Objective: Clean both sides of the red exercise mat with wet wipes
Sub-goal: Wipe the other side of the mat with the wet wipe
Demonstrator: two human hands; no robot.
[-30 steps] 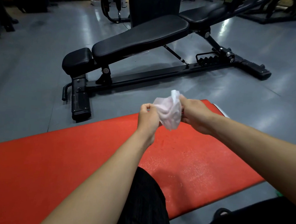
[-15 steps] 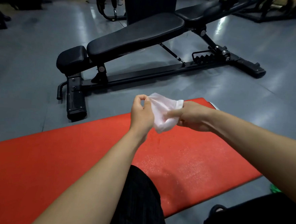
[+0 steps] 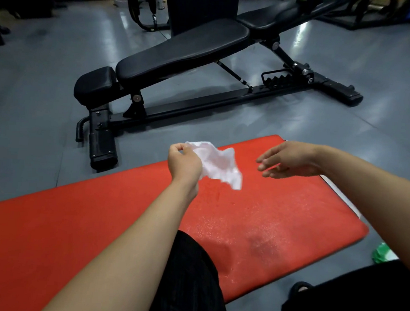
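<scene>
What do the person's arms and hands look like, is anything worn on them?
Both forearms are bare up to the frame edge: no sleeves, gloves, watch or bands show. The left hand and right hand carry no rings that can be seen, though the right fingers are motion-blurred. Dark clothing covers the legs below.

No legible text, label, brand or number on anything in view.

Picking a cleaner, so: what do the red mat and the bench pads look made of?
Red exercise mat: probably foam or rubber, matte, finely pebbled where light catches it. Bench pads: likely black vinyl or leatherette over padding, with a soft sheen and rounded edges. Neither is certain.
</scene>
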